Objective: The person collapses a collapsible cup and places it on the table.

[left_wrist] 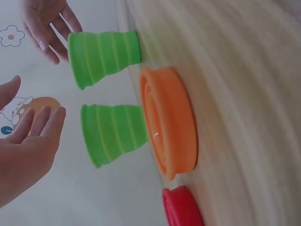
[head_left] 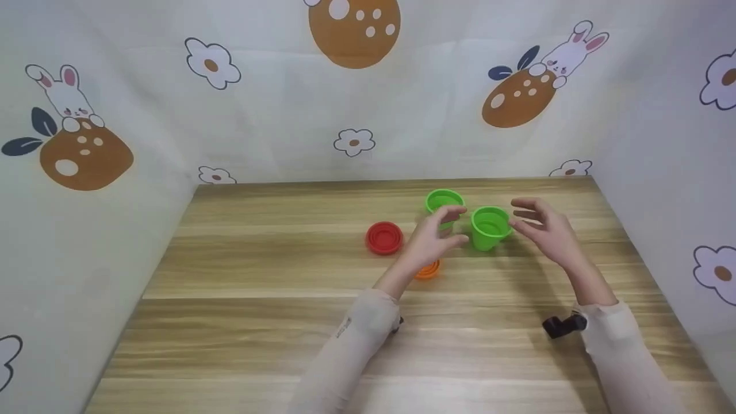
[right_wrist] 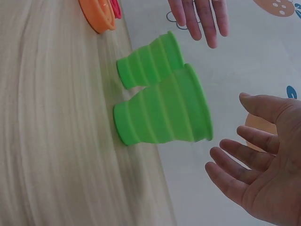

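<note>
Left hand (head_left: 431, 238) and right hand (head_left: 550, 231): both released, with parted, loosely bent fingers and nothing in grasp. Between the two, nearer the right thumb: front green cup (head_left: 489, 229), clear of the right palm in the right wrist view. Just beyond the left fingers and partly hidden behind them: rear green cup (head_left: 442, 200). Under the left wrist, partly covered: orange cup (head_left: 427, 271), low and ringed, apparently folded flat. To the left of the left hand: red cup (head_left: 384, 238), likewise low. Probable reason for the hands' spacing: clearance on either side of the front cup. Probable reason for the cups' placing: steady standing on flat bases, within easy reach of both hands. Orientation of both green cups: upright on the tabletop (head_left: 259, 322), wide mouths up, narrow bases down, long axis vertical. Orange and red: rings upward, too squat for a long axis.
</note>
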{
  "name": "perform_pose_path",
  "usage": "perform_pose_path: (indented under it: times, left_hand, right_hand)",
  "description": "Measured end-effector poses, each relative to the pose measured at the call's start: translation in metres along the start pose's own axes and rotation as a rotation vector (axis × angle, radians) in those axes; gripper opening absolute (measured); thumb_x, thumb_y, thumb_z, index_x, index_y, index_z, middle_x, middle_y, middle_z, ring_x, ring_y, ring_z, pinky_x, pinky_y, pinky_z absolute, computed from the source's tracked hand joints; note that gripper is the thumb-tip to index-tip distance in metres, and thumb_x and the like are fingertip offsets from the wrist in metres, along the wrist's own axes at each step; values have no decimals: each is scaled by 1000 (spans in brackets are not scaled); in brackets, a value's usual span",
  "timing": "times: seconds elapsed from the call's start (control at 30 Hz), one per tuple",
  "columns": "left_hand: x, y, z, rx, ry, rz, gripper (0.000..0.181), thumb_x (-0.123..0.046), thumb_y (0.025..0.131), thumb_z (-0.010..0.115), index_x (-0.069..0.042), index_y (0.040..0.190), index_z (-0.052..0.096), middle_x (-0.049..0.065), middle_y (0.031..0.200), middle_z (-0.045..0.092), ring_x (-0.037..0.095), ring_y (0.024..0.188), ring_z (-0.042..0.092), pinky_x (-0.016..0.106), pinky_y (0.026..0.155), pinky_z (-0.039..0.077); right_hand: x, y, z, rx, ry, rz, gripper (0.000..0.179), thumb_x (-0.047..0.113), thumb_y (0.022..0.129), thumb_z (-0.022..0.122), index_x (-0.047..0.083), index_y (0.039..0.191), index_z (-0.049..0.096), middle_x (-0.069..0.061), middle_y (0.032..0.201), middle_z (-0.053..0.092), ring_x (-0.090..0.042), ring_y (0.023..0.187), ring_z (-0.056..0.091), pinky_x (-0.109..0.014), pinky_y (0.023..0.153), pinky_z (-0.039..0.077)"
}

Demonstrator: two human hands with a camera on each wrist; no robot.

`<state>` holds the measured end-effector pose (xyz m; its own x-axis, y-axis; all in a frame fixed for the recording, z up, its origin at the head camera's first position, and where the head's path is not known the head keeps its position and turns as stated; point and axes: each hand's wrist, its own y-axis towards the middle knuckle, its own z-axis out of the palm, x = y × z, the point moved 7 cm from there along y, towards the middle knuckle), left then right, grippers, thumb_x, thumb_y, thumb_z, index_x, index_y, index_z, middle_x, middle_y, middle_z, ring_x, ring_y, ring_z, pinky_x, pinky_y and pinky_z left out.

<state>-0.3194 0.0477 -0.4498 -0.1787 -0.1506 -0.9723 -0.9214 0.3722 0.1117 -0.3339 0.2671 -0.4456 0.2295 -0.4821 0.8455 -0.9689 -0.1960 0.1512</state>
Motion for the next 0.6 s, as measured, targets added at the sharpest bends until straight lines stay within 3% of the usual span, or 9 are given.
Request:
perform_pose_path:
  times: [0.13,0.33,0.6]
  left_hand:
    - [6,-1,8,15,-13,-7,55,-2,89,71,-2,140,50,14,147,53,26,139,48,37,114,44]
    - [10,-2,19,30,-45,-22,59,0,88,71,1,142,47,16,148,51,28,140,47,39,115,43]
    - [17,-1,25,12,12,-27,61,-4,86,74,-5,142,49,14,147,53,29,138,50,34,114,44]
  right_hand:
    - [-6,-2,4,9,41,-6,54,17,97,64,-9,139,44,-29,144,49,-47,130,50,-3,87,48]
    - [-13,-5,10,27,77,13,58,14,97,64,-11,142,38,-32,144,47,-47,129,49,-4,89,47]
    - [-23,-10,19,77,115,50,69,13,94,68,-9,148,30,-32,150,40,-50,133,46,-3,90,45]
